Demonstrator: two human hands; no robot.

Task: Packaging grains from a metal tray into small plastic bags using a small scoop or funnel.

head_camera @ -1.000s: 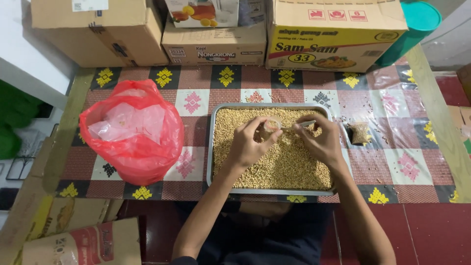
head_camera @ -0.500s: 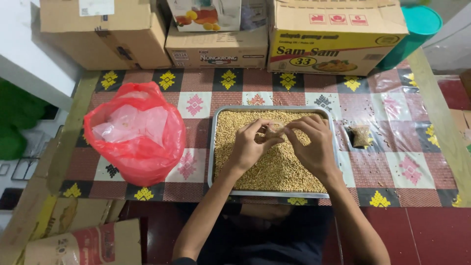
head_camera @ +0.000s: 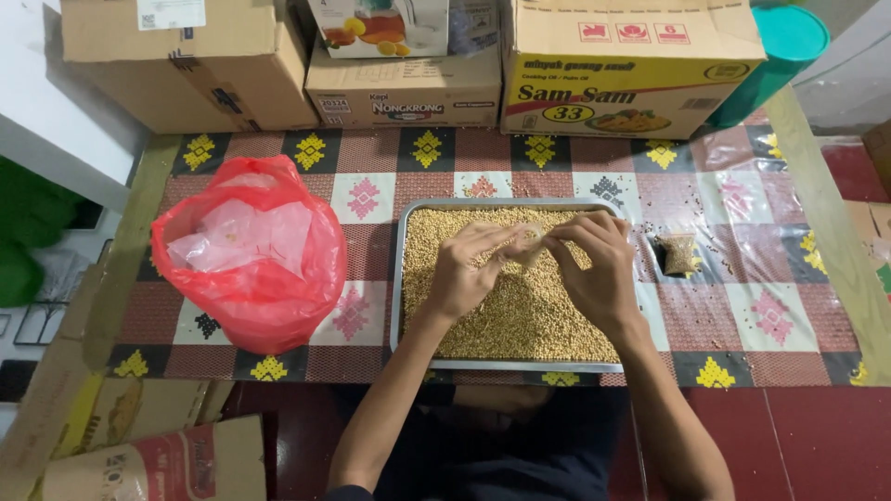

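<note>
Patterned tabletop point(head_camera: 761, 306) bearing grain tray point(head_camera: 416, 278): left hand point(head_camera: 464, 269) and right hand point(head_camera: 599, 269), previously apart, now meet above tray centre, pinching a small packet point(head_camera: 531, 237).

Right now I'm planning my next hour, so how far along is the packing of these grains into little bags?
Done: one small filled packet lies on the patterned cloth, right of the tray. In hand: the left hand and right hand pinch another small clear bag above the grains. Left: grains cover nearly the whole tray, so most remains. The red bag sits apart, untouched.
</note>
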